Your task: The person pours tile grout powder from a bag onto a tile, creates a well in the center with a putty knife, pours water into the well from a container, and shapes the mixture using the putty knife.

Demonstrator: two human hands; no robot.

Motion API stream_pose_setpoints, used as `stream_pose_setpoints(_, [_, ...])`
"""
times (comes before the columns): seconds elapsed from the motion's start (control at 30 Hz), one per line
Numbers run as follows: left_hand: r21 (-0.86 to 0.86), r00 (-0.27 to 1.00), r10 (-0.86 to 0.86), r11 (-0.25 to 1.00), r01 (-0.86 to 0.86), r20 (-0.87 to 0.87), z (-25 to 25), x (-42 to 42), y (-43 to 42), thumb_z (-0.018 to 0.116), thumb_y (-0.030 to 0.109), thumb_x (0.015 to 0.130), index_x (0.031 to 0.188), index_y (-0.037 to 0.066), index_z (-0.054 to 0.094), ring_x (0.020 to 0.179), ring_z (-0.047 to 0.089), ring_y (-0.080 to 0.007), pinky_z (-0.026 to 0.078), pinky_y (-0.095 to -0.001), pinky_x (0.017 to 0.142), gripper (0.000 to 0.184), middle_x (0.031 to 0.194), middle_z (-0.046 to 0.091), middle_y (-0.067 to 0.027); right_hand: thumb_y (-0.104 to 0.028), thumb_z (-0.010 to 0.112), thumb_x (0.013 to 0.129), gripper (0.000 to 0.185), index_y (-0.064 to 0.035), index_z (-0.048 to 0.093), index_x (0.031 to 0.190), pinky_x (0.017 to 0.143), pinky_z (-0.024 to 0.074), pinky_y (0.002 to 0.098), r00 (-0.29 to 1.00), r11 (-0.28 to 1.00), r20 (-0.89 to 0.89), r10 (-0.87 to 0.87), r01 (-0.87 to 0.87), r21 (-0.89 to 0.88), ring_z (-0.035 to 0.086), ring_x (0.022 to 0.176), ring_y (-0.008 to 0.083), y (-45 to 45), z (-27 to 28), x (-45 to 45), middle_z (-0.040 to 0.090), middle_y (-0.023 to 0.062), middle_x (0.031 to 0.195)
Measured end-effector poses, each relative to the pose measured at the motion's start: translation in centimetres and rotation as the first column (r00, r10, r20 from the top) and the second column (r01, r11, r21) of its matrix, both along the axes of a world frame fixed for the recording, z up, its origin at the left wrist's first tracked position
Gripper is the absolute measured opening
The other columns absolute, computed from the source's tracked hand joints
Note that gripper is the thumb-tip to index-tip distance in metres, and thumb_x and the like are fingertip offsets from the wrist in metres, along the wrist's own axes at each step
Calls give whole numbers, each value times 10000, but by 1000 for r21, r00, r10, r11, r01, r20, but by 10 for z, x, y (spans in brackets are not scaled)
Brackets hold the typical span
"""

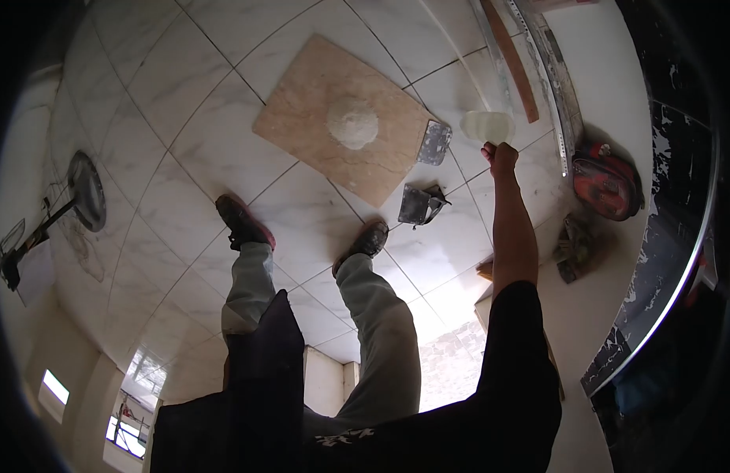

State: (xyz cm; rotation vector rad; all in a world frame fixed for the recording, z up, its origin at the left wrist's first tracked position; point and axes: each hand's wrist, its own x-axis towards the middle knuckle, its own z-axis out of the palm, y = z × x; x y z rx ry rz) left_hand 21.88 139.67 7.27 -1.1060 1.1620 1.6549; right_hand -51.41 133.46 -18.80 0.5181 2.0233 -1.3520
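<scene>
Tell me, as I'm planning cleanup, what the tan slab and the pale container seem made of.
The tan slab looks like matte ceramic or stone tile: its surface is veined. The pale container in the right hand is probably smooth plastic, being translucent; glass is possible.

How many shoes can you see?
2. The left shoe is on the floor tiles; the right shoe is just below the nearest corner of the tan slab. More could be hidden in the dark edges.
</scene>
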Motion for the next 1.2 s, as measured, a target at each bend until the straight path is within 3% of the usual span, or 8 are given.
stream_pose_setpoints(0.33, [-145,954,7,988,-52,-299,61,32,-84,491,428,1019,1309,69,545,1208,575,-390,442,-456,1035,465,1212,622,-213,-109,405,928,296,59,561,1115,623,615,371,992,994,-66,107,-105,38,681,679,229,-59,153,55,683,147,861])
stream_pose_setpoints(0.7, [-471,830,-18,830,-298,-557,173,104,-298,480,418,1023,1250,52,593,1167,608,-378,461,-449,1003,445,1136,664,-222,-77,385,879,256,-4,560,1051,570,582,396,965,964,-31,260,-257,62,642,592,220,-267,365,211,650,119,766])
stream_pose_setpoints(0.9, [-572,795,-119,758,-315,-595,218,126,-396,473,413,1026,1218,43,619,1145,626,-371,472,-445,986,441,1095,687,-227,-136,406,927,233,-6,577,1019,535,589,376,911,911,-9,411,-411,-1,638,563,217,-416,405,288,660,137,756])
stream_pose_setpoints(0.93, [-303,861,125,903,-305,-492,230,108,-427,460,488,1024,1218,36,636,1142,618,-398,461,-459,997,522,1153,684,-220,-153,408,936,253,5,580,1032,538,598,378,888,888,-17,460,-460,-1,645,569,218,-444,407,298,664,142,761])
stream_pose_setpoints(0.97, [-264,868,50,943,-204,-493,234,92,-459,451,512,1020,1243,32,634,1146,618,-398,461,-460,1003,560,1184,678,-218,-169,409,945,273,16,584,1045,541,606,380,861,861,-21,509,-509,2,652,576,219,-472,407,309,667,148,766])
stream_pose_setpoints(1.0, [-220,867,-25,971,-98,-497,230,86,-484,442,537,1016,1267,28,632,1150,617,-397,462,-462,1009,598,1216,672,-216,-169,409,945,273,16,584,1045,541,606,380,855,855,-7,519,-519,2,652,576,219,-499,410,323,667,148,766])
stream_pose_setpoints(1.07, [-367,883,-110,927,-74,-456,170,97,-515,449,527,1015,1275,20,628,1154,617,-393,461,-472,997,598,1244,658,-223,-183,397,952,297,34,588,1023,539,614,379,830,830,-27,557,-557,-2,661,580,226,-564,416,343,668,153,768])
stream_pose_setpoints(1.2, [-350,880,-65,929,-119,-471,172,97,-635,510,515,996,1125,37,694,1051,650,-408,494,-480,903,527,1110,695,-224,-178,365,944,340,51,607,1012,486,603,370,743,743,-67,666,-669,-20,670,561,242,-684,413,373,661,160,766])
